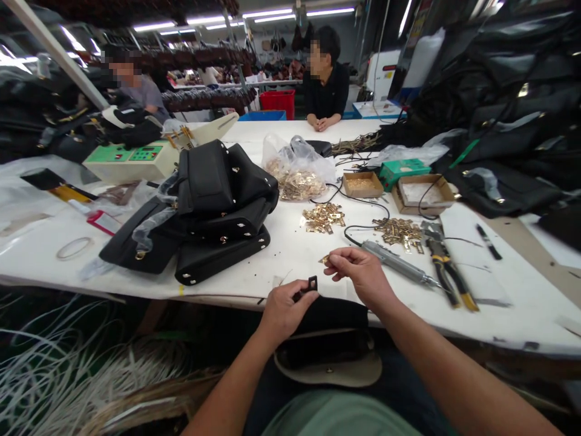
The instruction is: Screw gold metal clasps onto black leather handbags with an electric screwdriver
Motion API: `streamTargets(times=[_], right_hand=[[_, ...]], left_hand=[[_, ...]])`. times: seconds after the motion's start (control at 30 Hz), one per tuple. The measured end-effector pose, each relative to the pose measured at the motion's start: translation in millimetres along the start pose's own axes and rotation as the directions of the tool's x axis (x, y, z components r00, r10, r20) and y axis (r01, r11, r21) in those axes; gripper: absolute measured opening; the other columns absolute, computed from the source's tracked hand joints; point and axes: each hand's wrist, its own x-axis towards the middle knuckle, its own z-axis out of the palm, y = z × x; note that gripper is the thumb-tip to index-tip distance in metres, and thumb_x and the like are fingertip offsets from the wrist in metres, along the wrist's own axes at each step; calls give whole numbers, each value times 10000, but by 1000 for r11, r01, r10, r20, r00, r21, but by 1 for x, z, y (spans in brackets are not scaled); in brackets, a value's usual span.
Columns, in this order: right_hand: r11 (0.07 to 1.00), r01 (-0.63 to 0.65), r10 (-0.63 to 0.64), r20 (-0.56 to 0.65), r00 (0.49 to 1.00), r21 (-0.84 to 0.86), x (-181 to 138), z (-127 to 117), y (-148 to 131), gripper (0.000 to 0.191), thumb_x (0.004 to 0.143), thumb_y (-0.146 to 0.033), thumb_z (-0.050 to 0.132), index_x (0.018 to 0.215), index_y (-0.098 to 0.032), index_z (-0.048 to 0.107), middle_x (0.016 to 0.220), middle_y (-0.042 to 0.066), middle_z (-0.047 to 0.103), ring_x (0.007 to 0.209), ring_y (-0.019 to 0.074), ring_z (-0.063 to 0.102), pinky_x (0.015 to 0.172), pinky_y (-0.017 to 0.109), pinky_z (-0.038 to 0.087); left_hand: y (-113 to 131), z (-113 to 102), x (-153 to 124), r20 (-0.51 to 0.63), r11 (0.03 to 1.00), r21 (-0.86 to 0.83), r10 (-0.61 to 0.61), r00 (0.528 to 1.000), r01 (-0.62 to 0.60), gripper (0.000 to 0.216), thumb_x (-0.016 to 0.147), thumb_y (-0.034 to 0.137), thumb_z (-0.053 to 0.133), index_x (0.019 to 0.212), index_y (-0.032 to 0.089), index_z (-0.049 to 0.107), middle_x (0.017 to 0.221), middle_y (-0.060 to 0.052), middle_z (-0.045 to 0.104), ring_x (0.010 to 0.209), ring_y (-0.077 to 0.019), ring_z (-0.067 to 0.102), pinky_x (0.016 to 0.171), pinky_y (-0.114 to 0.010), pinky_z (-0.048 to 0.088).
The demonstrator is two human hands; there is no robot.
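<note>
Near the table's front edge, my left hand (pixel 285 306) is closed on a dark strap-like piece (pixel 313 283) with a small opening at its tip. My right hand (pixel 358 272) pinches a small gold metal fitting (pixel 325 259), up and to the right of that piece. Across my lap, partly under the table edge, rests a black handbag (pixel 331 315) with a light-coloured flap (pixel 331 370). Beyond my hands are two piles of gold fittings, a left pile (pixel 323 217) and a right pile (pixel 399 233). A grey electric screwdriver (pixel 397 261) lies just right of my right hand.
Black handbags (pixel 222 212) are stacked at left, before a green-topped machine (pixel 136 156). Pliers (pixel 447 266) and a marker (pixel 489 242) lie at right. Behind stand a plastic bag of fittings (pixel 297 178), a cardboard box (pixel 363 184) and a green box (pixel 402 172). A person (pixel 325 79) leans on the far edge.
</note>
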Motion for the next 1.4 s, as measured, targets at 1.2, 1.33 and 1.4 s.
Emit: streamTargets(times=[1.2, 1.33, 1.4], right_hand=[[123, 116, 105, 129, 986, -986, 60, -40, 14, 128, 869, -330, 660, 901, -257, 760, 1009, 54, 715, 885, 230, 658, 670, 292, 377], [182, 119, 87, 137, 987, -976, 59, -39, 12, 48, 825, -265, 703, 844, -231, 731, 914, 32, 728, 819, 202, 658, 657, 273, 407], [257, 169, 42, 186, 982, -952, 53, -37, 13, 13, 835, -234, 704, 842, -231, 714, 857, 8, 724, 780, 173, 658, 670, 258, 444]], left_hand=[[-3, 9, 7, 18, 999, -28, -28, 999, 29, 191, 885, 380, 659, 974, 269, 786, 931, 21, 788, 825, -174, 705, 749, -246, 496], [-2, 8, 3, 12, 999, -32, -20, 1000, 20, 187, 885, 376, 664, 978, 271, 788, 917, 24, 784, 830, -173, 706, 747, -243, 491], [-1, 7, 1, 4, 999, -24, -23, 1000, 23, 182, 882, 372, 667, 966, 269, 791, 889, 24, 780, 807, -171, 701, 735, -245, 488]])
